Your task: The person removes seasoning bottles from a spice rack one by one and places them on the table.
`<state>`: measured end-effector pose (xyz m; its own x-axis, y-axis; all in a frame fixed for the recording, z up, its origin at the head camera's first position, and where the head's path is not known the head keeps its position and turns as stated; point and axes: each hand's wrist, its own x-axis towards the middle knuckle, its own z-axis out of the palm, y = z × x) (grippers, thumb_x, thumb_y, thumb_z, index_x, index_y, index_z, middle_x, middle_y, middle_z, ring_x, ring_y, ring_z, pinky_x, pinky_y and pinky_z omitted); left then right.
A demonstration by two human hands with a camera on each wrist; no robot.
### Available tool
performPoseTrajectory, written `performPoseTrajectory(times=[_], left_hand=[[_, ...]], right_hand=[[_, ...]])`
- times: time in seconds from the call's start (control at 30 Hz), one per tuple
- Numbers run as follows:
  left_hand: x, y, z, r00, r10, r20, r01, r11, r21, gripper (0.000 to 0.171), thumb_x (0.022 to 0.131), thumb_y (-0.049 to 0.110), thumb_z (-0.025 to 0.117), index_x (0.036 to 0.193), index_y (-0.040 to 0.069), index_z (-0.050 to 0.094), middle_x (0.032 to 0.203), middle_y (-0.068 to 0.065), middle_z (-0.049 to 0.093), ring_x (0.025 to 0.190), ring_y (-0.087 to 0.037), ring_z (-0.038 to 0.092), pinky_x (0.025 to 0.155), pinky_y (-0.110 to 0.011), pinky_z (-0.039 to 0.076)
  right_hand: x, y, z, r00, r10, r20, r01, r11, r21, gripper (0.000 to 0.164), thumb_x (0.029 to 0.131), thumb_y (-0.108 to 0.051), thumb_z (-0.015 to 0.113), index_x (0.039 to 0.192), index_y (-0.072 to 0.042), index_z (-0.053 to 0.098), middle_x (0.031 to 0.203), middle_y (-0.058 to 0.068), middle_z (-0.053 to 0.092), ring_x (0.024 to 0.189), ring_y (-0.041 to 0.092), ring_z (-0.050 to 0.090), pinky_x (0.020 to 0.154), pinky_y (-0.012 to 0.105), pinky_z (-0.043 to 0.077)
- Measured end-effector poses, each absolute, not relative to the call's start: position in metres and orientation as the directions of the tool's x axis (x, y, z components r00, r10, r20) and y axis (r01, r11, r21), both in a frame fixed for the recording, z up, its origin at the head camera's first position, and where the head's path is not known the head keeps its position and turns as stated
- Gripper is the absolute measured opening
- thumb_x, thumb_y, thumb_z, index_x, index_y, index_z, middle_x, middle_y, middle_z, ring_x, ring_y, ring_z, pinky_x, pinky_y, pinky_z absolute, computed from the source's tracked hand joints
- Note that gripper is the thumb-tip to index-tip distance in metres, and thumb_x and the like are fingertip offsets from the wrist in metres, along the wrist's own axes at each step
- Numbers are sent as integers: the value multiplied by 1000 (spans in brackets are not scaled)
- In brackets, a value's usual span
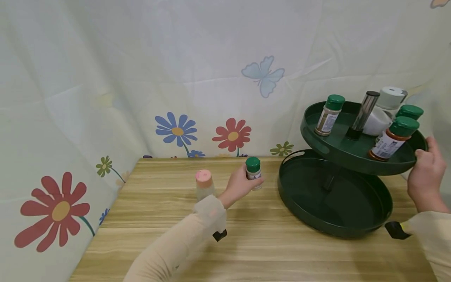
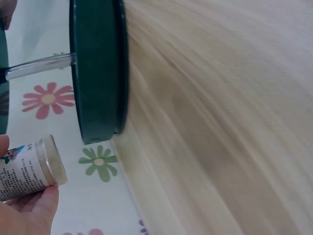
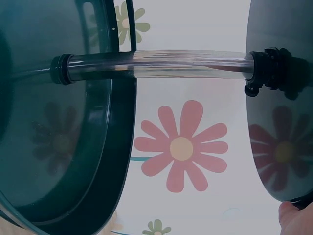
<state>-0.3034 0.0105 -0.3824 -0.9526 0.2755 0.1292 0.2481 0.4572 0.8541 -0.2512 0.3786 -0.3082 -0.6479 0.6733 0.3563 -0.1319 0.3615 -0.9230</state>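
Note:
In the head view my left hand (image 1: 241, 184) grips a small spice jar (image 1: 253, 166) with a green cap, held above the table left of the rack. The left wrist view shows the printed label and clear base of this spice jar (image 2: 29, 171) between fingers and thumb. At the far right, my right hand (image 1: 427, 172) holds the rim of the upper tray (image 1: 356, 152) of a dark green two-tier rack. That tray looks tilted. On it stand several green-capped jars (image 1: 394, 137) and a white-lidded container (image 1: 391, 98), around a metal post (image 1: 366, 111).
A pink-capped bottle (image 1: 204, 182) stands on the wooden table (image 1: 169, 172), partly behind my left sleeve. The rack's lower tray (image 1: 345, 199) rests on the table and bears nothing visible. A flower-printed curtain (image 1: 211, 58) hangs along the table's back edge.

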Motion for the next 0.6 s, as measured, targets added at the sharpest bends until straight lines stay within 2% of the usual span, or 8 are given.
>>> performPoseTrajectory(times=[0.17,0.27,0.33,0.4,0.5,0.6], left_hand=[[-304,5,-393,-961,249,125,235,484,843,39,78,29,67,109,12,51,105,-5,62,94,-18,60,81,-34,49],[-305,3,-398,-967,231,109,212,483,850,39,77,28,67,109,13,50,106,-4,61,95,-18,59,82,-36,49],[-306,1,-401,-970,224,98,199,487,850,40,77,28,67,110,13,50,107,-4,61,96,-18,59,84,-37,48],[-306,0,-404,-972,218,88,187,490,851,41,77,28,68,111,12,50,108,-5,61,97,-19,59,86,-38,47],[-306,-3,-407,-975,210,78,176,501,848,41,77,28,68,111,12,50,108,-6,61,98,-20,58,86,-38,47],[-306,-5,-410,-976,204,75,171,508,844,41,77,28,68,110,12,50,108,-6,61,97,-20,58,86,-37,47]], right_hand=[[-250,378,-308,-645,663,380,-144,382,-913,43,89,-9,23,124,-22,44,105,-16,48,102,-2,43,89,6,32],[-249,378,-309,-657,648,386,-136,402,-906,46,89,-10,21,130,-22,39,120,-9,47,113,0,38,97,8,27],[-249,378,-309,-670,640,378,-130,400,-907,50,89,-10,19,136,-21,30,134,-6,39,123,-1,29,104,12,20],[-248,378,-309,-681,633,368,-125,395,-910,52,88,-10,18,139,-21,24,141,-6,30,126,-2,22,107,14,15],[-249,378,-308,-665,649,370,-134,384,-914,48,89,-10,21,134,-21,35,127,-6,44,118,0,34,101,10,24],[-250,378,-308,-648,657,386,-148,389,-909,42,89,-10,23,123,-22,45,105,-15,49,102,-3,41,89,5,31]])
